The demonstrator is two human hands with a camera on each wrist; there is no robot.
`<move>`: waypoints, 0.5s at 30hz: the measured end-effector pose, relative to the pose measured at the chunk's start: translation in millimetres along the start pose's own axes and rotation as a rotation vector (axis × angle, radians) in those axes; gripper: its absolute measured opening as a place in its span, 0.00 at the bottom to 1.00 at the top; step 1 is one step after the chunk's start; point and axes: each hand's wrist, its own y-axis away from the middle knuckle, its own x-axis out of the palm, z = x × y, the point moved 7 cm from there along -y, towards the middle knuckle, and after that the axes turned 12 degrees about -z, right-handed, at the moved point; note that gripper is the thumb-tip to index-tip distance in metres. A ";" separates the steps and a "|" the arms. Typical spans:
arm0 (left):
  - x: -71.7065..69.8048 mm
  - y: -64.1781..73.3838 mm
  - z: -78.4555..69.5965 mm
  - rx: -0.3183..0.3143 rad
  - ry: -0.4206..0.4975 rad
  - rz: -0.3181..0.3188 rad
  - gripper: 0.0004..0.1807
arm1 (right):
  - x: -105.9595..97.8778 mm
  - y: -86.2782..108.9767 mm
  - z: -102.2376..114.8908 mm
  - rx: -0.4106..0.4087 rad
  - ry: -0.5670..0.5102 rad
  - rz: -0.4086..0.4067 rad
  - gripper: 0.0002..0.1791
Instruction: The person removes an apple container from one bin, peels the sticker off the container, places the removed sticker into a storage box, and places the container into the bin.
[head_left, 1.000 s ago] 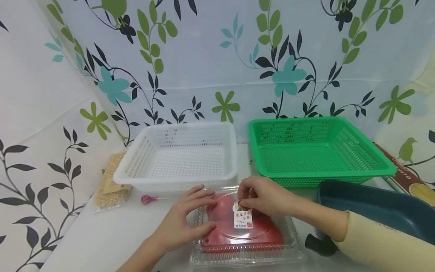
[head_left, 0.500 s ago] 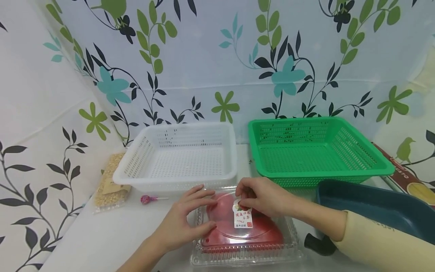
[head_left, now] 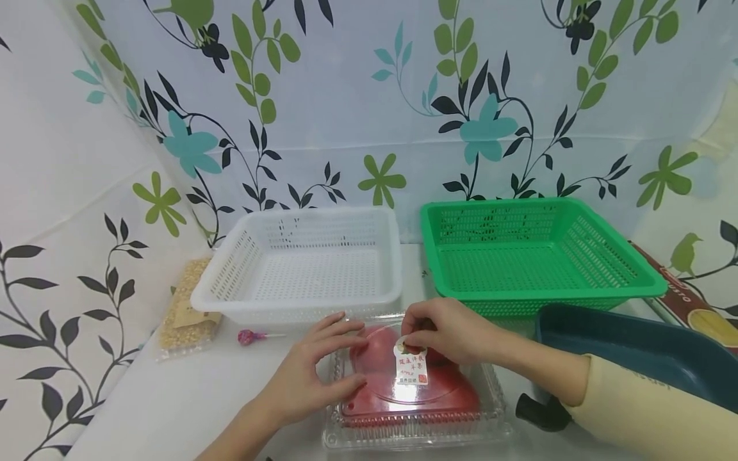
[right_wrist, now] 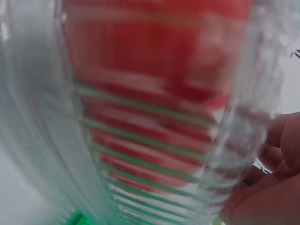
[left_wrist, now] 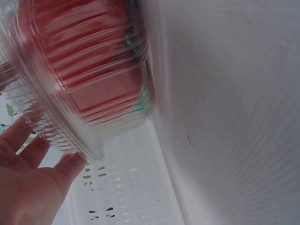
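Observation:
A clear plastic clamshell box (head_left: 415,435) with red contents lies on the white table. On or just above its lid is a small white sticker (head_left: 410,371) with red writing and a fruit picture. My right hand (head_left: 446,330) pinches the sticker's upper edge between thumb and fingers. At the box's left side my left hand (head_left: 314,368) rests on the lid with its fingers spread. In the left wrist view, the fingertips (left_wrist: 72,164) touch the lid's rim. The right wrist view is blurred and shows the box's ribbed side; the sticker is hidden there.
Behind the box stand a white basket (head_left: 294,307) and a green basket (head_left: 548,294). A dark blue tray (head_left: 623,346) with a black handle (head_left: 542,413) lies right. A lollipop (head_left: 248,337), a bag of grains (head_left: 190,314) and a brown packet (head_left: 692,307) lie around.
The sticker's lower edge has shifted slightly up and left and the sticker tilts a little, with my right hand still pinching its top. My left hand has stayed in place.

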 end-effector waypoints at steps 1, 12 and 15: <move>-0.2 -0.1 0.0 -0.001 0.001 0.001 0.22 | -0.2 -0.3 -0.3 0.001 0.002 0.000 0.07; -0.7 -0.5 1.2 -0.013 0.007 0.008 0.21 | -6.5 1.1 1.4 -0.001 -0.060 -0.003 0.06; -1.9 0.0 0.4 -0.019 0.005 0.008 0.21 | -8.4 2.0 2.3 0.002 -0.102 0.010 0.05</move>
